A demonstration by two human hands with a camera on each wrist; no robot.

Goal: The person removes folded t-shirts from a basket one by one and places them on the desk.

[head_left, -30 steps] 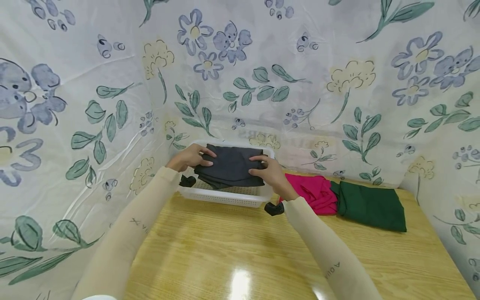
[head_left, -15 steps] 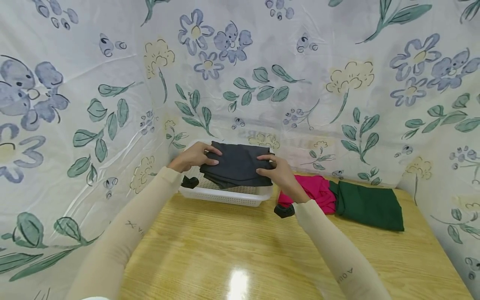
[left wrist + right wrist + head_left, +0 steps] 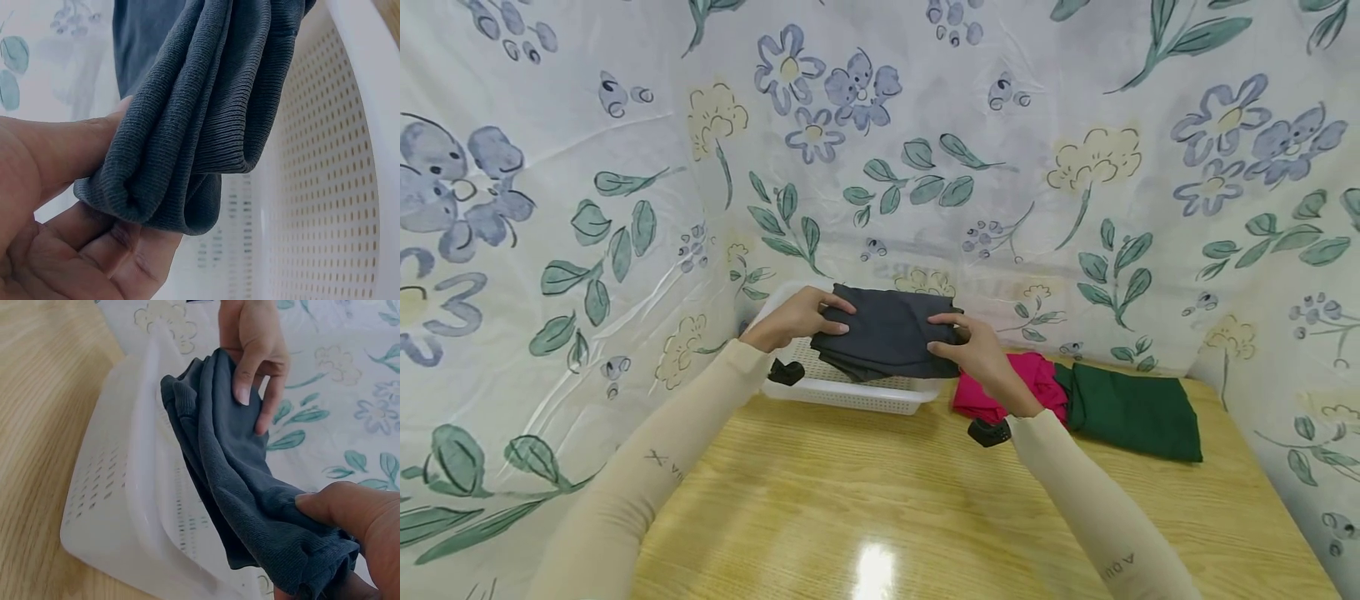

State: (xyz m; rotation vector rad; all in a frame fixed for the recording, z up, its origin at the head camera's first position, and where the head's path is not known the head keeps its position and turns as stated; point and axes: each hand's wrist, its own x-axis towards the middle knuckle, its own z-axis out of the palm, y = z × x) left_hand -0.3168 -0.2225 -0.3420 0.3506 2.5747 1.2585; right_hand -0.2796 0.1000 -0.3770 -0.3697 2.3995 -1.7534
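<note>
A folded dark grey knit garment (image 3: 891,329) hangs between my two hands, above the white perforated basket (image 3: 850,398). My left hand (image 3: 801,317) pinches its left end, thumb on one face and fingers beneath, as the left wrist view shows of the layered cloth (image 3: 187,112). At the opposite end my right hand (image 3: 973,354) grips the folds; in the right wrist view the thumb (image 3: 337,503) presses on top and the other fingers are mostly hidden under the cloth. The basket's interior shows below the garment.
Right of the basket lie a crumpled pink-red cloth (image 3: 1030,379) and a folded dark green cloth (image 3: 1135,408) on the wooden table (image 3: 820,483). A floral-printed sheet (image 3: 880,208) rises close behind the basket and along both sides.
Both hands have shifted slightly to the right with the dark grey garment, uncovering more of the basket's left side. The pink-red and green cloths stay where they were.
</note>
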